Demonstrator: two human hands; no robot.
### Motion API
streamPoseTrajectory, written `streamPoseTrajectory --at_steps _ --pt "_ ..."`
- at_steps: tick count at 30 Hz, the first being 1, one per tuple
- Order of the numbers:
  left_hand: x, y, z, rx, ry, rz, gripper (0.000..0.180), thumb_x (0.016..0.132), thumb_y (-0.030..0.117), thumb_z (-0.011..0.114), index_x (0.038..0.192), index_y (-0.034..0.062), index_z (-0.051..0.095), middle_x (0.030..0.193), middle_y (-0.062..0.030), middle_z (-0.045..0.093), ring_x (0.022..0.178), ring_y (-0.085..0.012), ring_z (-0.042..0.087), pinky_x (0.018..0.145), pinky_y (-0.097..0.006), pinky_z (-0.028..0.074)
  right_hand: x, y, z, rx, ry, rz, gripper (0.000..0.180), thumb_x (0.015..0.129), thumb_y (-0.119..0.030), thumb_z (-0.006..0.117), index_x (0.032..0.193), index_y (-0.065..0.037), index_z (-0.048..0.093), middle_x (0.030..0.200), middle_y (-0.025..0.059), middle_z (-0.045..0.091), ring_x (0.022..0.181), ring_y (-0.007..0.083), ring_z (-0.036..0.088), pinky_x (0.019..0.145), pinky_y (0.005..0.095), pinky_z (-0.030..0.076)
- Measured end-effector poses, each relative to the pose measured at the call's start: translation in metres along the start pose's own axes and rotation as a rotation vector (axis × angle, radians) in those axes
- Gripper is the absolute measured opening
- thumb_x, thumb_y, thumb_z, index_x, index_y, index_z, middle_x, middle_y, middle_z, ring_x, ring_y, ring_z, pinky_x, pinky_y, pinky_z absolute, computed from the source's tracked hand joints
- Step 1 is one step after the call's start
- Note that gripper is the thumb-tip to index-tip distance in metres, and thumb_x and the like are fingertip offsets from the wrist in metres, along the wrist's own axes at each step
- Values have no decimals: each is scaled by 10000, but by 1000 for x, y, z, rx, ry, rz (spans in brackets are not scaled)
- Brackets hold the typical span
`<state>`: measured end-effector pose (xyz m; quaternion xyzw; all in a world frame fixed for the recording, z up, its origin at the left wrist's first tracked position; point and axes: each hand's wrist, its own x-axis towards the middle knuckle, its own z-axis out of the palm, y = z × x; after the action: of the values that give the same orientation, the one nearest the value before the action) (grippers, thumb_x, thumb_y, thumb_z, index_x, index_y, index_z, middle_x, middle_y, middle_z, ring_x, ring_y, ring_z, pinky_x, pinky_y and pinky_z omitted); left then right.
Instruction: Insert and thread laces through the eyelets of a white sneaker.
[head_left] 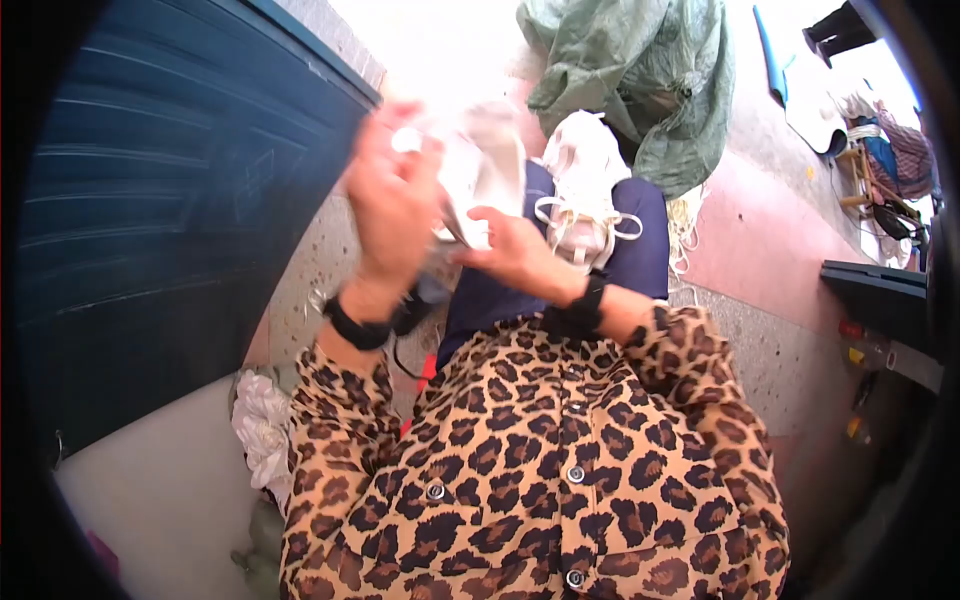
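A white shoe (pixel 505 165), partly washed out by glare and blur, is held up in front of my left thigh. My right hand (pixel 512 252) grips its near end, thumb on top. Against its left side is my left hand (pixel 392 195), fingers bent but smeared by motion, so its hold is unclear. A second white shoe (pixel 583 160) rests between my dark blue trouser legs, its pale laces (pixel 588 220) tied in a bow with loops spread to both sides. Black bands circle both my wrists.
A dark blue panel (pixel 180 200) stands close on my left. Ahead lies a crumpled green woven sack (pixel 650 80). Loose cream laces (pixel 683 235) hang by my right knee. At the right are a dark flat-topped object (pixel 880 290) and a rack with cloths (pixel 885 160).
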<state>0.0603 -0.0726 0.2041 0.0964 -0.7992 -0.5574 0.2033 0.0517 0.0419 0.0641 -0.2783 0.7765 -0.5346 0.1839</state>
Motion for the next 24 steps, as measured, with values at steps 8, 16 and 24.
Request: streamPoseTrajectory --at_steps 8,16,24 --pt "-11 -179 8 -436 -252 -592 331 875 163 465 1179 35 439 899 -47 578 791 -86 524 712 -237 428 -9 10 -40 335 156 122 301 779 -175 606 1007 19 579 839 176 640 772 222 627 689 326 475" --pt "-30 -232 -52 461 -331 -255 193 836 146 533 974 17 571 781 -39 602 661 -84 531 604 -199 419 -35 19 -71 557 -69 470 246 801 -178 621 968 -2 579 737 25 582 541 79 520 442 216 428" --pt "-48 -85 30 250 -697 204 406 721 101 653 1089 21 503 904 -81 566 774 -140 553 648 -279 442 -88 115 -135 1090 159 589 157 845 -221 582 920 -86 553 680 -63 507 468 -7 325 379 148 215"
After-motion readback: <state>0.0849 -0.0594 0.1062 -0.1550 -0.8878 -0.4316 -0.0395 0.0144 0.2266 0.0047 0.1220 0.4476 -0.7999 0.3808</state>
